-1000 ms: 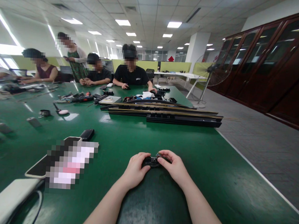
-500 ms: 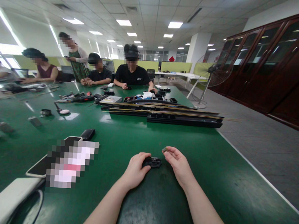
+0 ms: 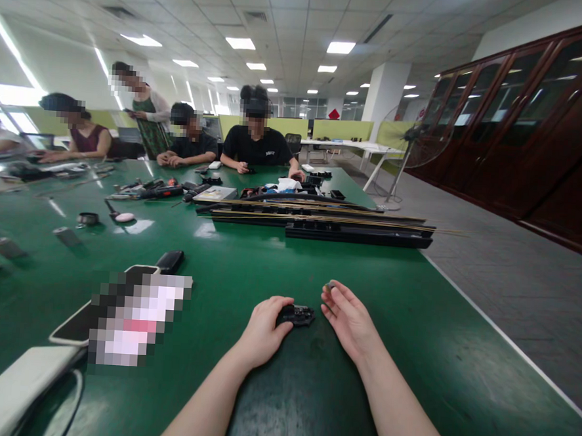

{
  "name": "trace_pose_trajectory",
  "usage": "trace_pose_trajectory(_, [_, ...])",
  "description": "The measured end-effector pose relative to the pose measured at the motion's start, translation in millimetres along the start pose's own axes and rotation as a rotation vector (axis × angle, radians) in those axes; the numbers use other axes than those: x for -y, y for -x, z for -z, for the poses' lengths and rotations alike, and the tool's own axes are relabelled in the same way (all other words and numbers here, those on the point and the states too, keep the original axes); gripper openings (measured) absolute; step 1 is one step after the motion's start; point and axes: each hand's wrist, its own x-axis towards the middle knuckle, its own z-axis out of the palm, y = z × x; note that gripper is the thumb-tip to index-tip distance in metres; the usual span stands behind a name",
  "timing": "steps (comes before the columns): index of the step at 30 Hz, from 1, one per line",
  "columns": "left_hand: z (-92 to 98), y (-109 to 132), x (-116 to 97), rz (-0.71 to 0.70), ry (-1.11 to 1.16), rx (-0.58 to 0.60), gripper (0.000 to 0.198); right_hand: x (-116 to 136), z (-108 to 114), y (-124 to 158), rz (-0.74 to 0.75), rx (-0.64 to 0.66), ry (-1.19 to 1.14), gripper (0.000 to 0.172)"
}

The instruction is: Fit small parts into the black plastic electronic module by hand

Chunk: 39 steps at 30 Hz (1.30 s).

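Observation:
My left hand (image 3: 267,328) is closed round the left end of a small black plastic part (image 3: 299,315), thumb on the near side and fingers on the far side. The part lies low at the green tabletop, its detailed upper face showing. To the right of it, my right hand (image 3: 348,313) pinches a tiny greyish piece (image 3: 329,287) between thumb and forefinger, palm turned inward. That piece is too small to name. A gap separates it from the black part.
Long black rails (image 3: 359,234) with thin brass-coloured rods lie across the table ahead. To the left are a phone (image 3: 103,308), partly blurred out, a white box (image 3: 17,385) with a cable, and metal cylinders (image 3: 66,236). Several people sit or stand beyond, one person (image 3: 259,144) opposite me.
My right hand has turned and shifted slightly right and up with the tiny piece, away from the black part. My left hand and the black part have stayed in place.

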Motion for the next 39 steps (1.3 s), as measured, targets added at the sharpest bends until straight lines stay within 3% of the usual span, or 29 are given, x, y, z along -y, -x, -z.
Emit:
trace_pose_trajectory(20, [-1.2,0.0,2.1,0.0,-0.009,0.005,0.039,0.3,5.8,-1.9,-0.115,0.019,-0.317,0.017])
trace_pose_trajectory(39, [-2.3,-0.9,3.7,-0.001,-0.017,-0.002,0.039,-0.4,5.1,-2.8,-0.133,0.017,-0.315,0.015])
